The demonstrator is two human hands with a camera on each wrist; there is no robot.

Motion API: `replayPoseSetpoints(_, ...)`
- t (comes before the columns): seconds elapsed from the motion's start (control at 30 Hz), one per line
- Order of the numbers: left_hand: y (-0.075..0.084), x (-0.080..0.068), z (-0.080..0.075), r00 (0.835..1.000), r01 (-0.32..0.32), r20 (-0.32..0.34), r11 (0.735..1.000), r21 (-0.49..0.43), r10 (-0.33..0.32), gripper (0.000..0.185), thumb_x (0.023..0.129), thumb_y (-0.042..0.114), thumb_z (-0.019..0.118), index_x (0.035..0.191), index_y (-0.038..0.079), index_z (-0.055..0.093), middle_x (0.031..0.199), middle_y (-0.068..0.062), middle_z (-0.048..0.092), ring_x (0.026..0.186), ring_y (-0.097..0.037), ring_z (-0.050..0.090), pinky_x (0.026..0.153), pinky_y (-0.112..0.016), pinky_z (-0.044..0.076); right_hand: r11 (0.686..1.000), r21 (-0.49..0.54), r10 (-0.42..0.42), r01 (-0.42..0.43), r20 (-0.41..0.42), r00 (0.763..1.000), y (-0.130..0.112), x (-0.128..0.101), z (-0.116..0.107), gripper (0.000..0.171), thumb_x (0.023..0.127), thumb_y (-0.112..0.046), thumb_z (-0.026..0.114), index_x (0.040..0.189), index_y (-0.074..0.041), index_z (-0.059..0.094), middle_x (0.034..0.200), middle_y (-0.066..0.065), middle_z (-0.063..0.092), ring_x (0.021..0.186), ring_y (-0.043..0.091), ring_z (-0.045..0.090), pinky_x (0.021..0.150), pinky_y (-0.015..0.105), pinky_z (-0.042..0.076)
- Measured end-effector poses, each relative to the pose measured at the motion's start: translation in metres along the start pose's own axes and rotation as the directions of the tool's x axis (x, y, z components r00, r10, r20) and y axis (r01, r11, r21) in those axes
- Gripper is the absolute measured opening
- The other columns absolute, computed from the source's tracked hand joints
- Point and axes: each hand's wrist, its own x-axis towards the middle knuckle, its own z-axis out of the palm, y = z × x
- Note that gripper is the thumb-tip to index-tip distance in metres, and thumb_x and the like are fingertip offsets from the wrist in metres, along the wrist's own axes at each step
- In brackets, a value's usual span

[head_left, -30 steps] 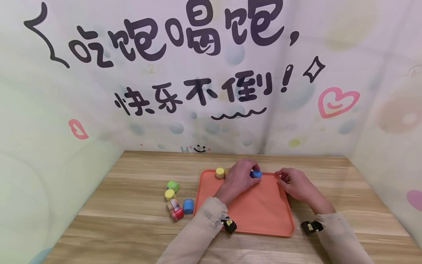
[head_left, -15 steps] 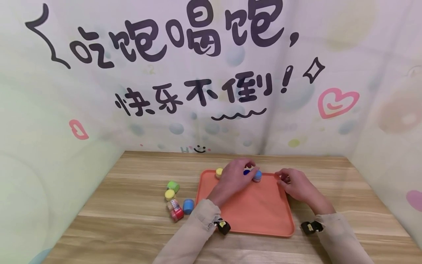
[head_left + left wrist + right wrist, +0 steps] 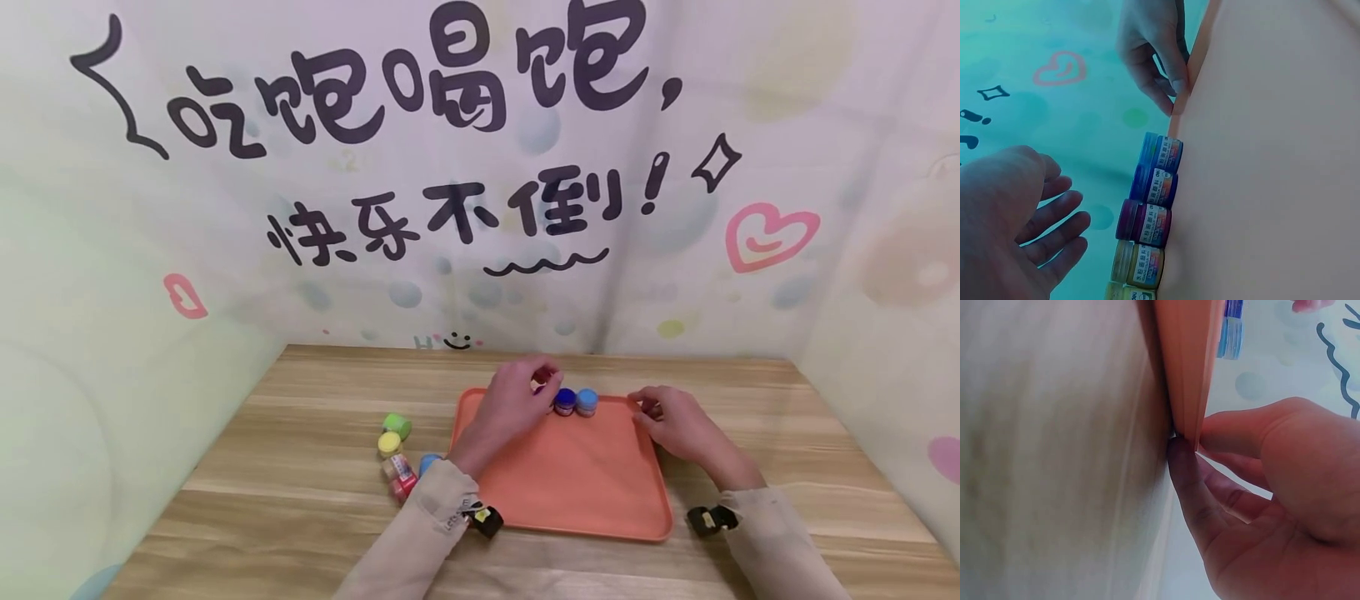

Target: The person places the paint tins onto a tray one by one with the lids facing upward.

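Along the tray's (image 3: 570,492) far rim, I judge another paint pot (image 3: 565,402) just lined up, my left hand (image 3: 510,408) relaxed and empty, right hand (image 3: 667,421) pinching the rim; next, fetch a pot from the bench (image 3: 300,500).

Left hand (image 3: 512,407) raised, fingers loosely spread and relaxed, holding nothing. Right hand (image 3: 670,421) low, thumb and fingers in a pinching grip. Both forearms sleeved.
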Motion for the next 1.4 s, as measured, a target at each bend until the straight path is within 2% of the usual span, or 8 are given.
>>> replayPoseSetpoints(0.13,-0.002,-0.002,-0.005,1.000,-0.022,-0.008,1.000,0.004,0.022,0.012,0.108,0.026,0.068,0.110,0.020,0.078,0.099,0.011,0.073,0.091,-0.004,0.068,0.079,-0.018,0.058,1.000,-0.005,0.010,-0.010,0.008,1.000,0.000,-0.001,-0.001,0.034,0.100,-0.006,0.074,0.131,0.008,0.070,0.111,0.018,0.075,0.095,0.026,0.071,0.083,0.047,0.066)
replayPoseSetpoints(0.23,-0.002,-0.005,-0.009,1.000,-0.021,-0.020,1.000,0.013,0.021,0.010,0.108,0.024,0.068,0.109,0.020,0.078,0.099,0.011,0.075,0.091,-0.003,0.068,0.082,-0.022,0.061,1.000,-0.007,0.011,-0.011,0.009,1.000,0.000,-0.001,0.000,0.034,0.100,-0.006,0.074,0.131,0.008,0.070,0.112,0.019,0.075,0.095,0.026,0.072,0.084,0.047,0.066)
replayPoseSetpoints(0.4,-0.003,-0.007,-0.014,0.999,-0.017,-0.029,1.000,0.017,0.017,0.008,0.107,0.025,0.069,0.107,0.022,0.076,0.101,0.008,0.076,0.093,-0.008,0.071,0.089,-0.035,0.065,1.000,-0.002,0.004,-0.004,0.001,1.000,0.000,-0.001,-0.001,0.033,0.100,-0.006,0.074,0.130,0.007,0.071,0.110,0.018,0.076,0.095,0.025,0.072,0.083,0.046,0.066)
replayPoseSetpoints(0.6,-0.007,-0.010,-0.019,0.996,-0.078,-0.040,0.997,-0.006,0.078,0.009,0.107,0.021,0.070,0.106,0.015,0.077,0.099,0.002,0.078,0.092,-0.014,0.072,0.088,-0.041,0.066,1.000,0.000,-0.008,0.008,-0.006,1.000,0.001,-0.001,-0.001,0.033,0.100,-0.006,0.074,0.130,0.008,0.071,0.110,0.019,0.076,0.094,0.027,0.073,0.084,0.048,0.066)
replayPoseSetpoints(0.77,-0.014,-0.013,-0.022,0.991,-0.122,-0.055,0.993,0.000,0.122,0.008,0.105,0.016,0.070,0.105,0.013,0.078,0.097,0.001,0.078,0.088,-0.013,0.071,0.083,-0.038,0.066,1.000,-0.002,-0.004,0.004,0.000,1.000,0.002,-0.001,-0.001,0.034,0.100,-0.007,0.073,0.130,0.008,0.071,0.111,0.019,0.075,0.095,0.026,0.072,0.083,0.047,0.065)
replayPoseSetpoints(1.03,-0.020,-0.024,-0.034,0.993,-0.103,-0.052,0.995,0.007,0.103,0.011,0.105,0.016,0.070,0.106,0.010,0.079,0.098,-0.001,0.078,0.089,-0.016,0.073,0.086,-0.043,0.066,1.000,0.006,0.006,-0.006,0.006,1.000,0.003,0.000,0.000,0.034,0.101,-0.007,0.072,0.131,0.007,0.071,0.111,0.018,0.075,0.095,0.025,0.071,0.082,0.045,0.065)
replayPoseSetpoints(1.4,-0.033,-0.035,-0.047,0.993,-0.108,-0.052,0.994,0.020,0.109,0.008,0.104,0.014,0.071,0.102,0.010,0.077,0.098,-0.002,0.077,0.088,-0.016,0.072,0.079,-0.042,0.066,1.000,0.005,0.018,-0.018,0.013,1.000,0.001,0.000,0.001,0.035,0.100,-0.006,0.073,0.132,0.008,0.070,0.112,0.019,0.075,0.095,0.025,0.071,0.083,0.045,0.066)
